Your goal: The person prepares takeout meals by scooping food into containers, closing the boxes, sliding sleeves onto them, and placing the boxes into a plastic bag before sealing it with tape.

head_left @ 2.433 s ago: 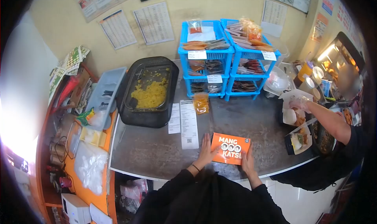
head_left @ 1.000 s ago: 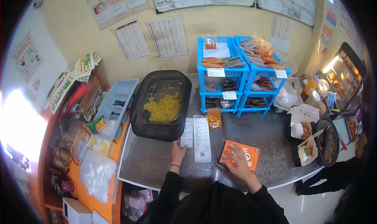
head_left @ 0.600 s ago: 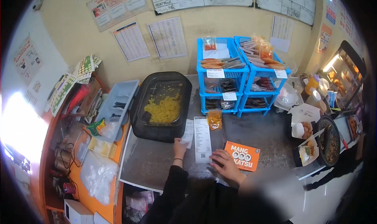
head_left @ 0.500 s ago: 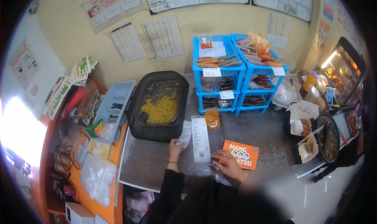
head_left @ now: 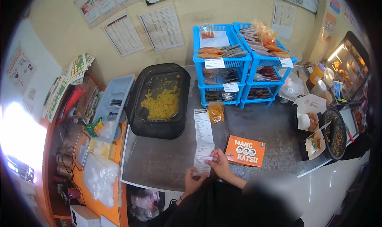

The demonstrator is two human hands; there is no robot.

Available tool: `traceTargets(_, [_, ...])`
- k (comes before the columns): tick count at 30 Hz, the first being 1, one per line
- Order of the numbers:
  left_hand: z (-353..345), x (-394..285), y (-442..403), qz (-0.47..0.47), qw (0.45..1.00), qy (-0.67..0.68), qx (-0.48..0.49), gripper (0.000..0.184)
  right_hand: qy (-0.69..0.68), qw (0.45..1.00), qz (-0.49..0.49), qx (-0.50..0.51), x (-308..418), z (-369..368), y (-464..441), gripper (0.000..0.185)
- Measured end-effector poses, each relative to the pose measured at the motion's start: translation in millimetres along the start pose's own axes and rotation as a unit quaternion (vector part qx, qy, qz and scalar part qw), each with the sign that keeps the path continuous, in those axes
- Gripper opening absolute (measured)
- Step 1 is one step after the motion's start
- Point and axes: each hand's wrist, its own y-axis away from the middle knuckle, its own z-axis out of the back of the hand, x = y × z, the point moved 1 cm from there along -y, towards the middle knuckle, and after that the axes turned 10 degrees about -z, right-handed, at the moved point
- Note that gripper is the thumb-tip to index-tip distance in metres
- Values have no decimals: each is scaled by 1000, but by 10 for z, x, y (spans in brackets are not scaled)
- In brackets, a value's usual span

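Note:
My left hand (head_left: 194,181) pinches the lower end of a short printed slip (head_left: 204,157) near the front edge of the table. At the slip's right side, my right hand (head_left: 219,163) has its fingers closed on the paper. The slip overlaps the lower part of a long receipt (head_left: 202,125) lying flat. A packet of orange-yellow sauce (head_left: 215,113) lies beside the receipt's top. Right of my right hand sits a closed orange box (head_left: 245,151) with white lettering.
A black pan (head_left: 159,131) of yellow food stands at the left. Blue tiered racks (head_left: 248,60) of sachets stand at the back. Two opened food boxes (head_left: 314,146) and a black bowl (head_left: 335,133) are at the right. A pale blue tray (head_left: 110,123) lies far left.
My left hand has drawn the short slip from beside the pan toward the front and over the long receipt. My right hand has left the orange box and taken hold of the slip.

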Motion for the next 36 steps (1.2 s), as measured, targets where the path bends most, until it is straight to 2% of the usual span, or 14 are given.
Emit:
traceTargets(2, [-40,-205,-106,-19,997,77,19,33,-4,999,-48,22,74,70,44,34])
traceTargets(5, [-6,-472,-340,63,980,162,101,45,-12,993,-88,74,101,181,133,37])
traceTargets(6, [-1,-476,-381,71,978,143,133,46,-10,992,-96,81,117,202,157,38])
traceTargets(9, [-33,-411,-420,83,970,86,213,48,244,969,-45,10,284,228,233,37])
traceTargets(10, [-42,-375,-408,81,968,65,227,46,325,945,35,-17,351,237,255,35])
traceTargets(12, [-51,-306,-393,66,968,11,241,38,471,858,193,-70,457,266,296,31])
traceTargets(15, [-88,-349,-405,34,967,-66,242,26,464,858,222,-22,502,338,303,24])
traceTargets(18, [-152,-655,-442,17,961,-112,253,21,326,945,-10,20,507,330,384,23])
traceTargets(21, [-168,-744,-451,18,950,-154,272,20,400,916,42,13,568,314,452,20])
traceTargets(24, [-171,-744,-429,47,943,-146,295,20,371,928,-11,-13,580,302,548,16])
traceTargets(30, [-192,-675,-413,62,934,-132,325,19,427,898,100,-37,453,345,675,10])
traceTargets(33, [-193,-543,-412,67,935,-133,323,21,460,836,287,-83,435,327,667,8])
traceTargets(36, [-134,-314,-364,77,945,-154,279,25,441,840,304,-88,501,340,695,8])
